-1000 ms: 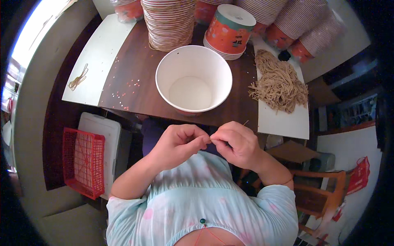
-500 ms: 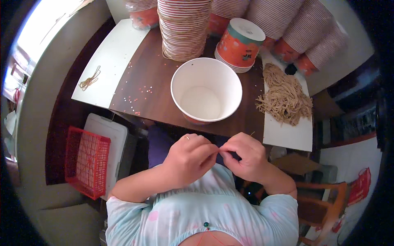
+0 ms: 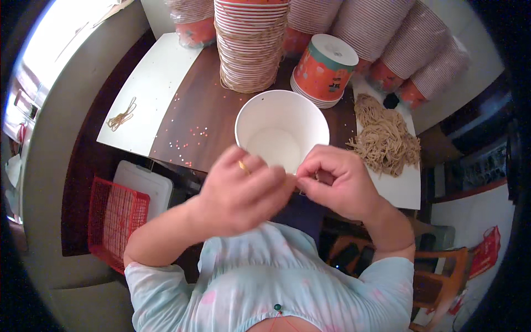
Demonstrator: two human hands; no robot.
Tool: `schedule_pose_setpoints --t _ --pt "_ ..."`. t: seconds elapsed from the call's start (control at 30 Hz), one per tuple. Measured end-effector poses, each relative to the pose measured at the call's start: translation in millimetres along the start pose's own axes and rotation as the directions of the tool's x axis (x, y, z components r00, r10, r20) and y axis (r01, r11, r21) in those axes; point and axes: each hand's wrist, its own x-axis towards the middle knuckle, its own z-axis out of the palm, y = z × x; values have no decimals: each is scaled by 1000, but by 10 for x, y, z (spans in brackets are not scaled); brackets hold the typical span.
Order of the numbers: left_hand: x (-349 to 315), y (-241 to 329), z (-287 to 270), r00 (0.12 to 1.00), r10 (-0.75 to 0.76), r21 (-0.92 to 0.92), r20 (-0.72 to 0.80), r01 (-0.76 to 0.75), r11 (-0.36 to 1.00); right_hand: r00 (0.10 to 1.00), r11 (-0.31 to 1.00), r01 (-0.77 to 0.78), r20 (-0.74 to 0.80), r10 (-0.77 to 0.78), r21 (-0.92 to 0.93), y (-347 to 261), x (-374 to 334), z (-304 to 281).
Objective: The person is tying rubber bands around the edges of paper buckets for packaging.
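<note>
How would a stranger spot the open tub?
On the dark brown tabletop, near its front edge, an open tub stands partly hidden by the left hand and right hand. Its white inside faces up, unlike the upturned orange tub behind it.

Dark printed characters (image 3: pixel 334 86) stand on the orange side of the upturned paper bucket (image 3: pixel 314 67), too small to read. No other lettering is legible.

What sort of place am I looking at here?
Perhaps a small workroom, maybe in a home; I can't be sure. A table holds tall stacks of nested paper tubs and a heap of tan cords, and a wooden chair stands nearby.
</note>
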Motion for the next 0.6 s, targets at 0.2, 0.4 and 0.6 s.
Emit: schedule_pose_setpoints --t 0.2,0.4,0.6 --pt "90 -834 270 735 -667 -85 122 677 731 984 999 17 -176 -9 41 -30 389 -327" --pt "6 -1107 659 506 -767 -165 395 860 482 981 999 -5 -192 13 46 -333 718 -625" --pt "-145 -828 671 390 -830 -463 398 867 185 993 984 -114 9 116 -134 297 1020 -259"
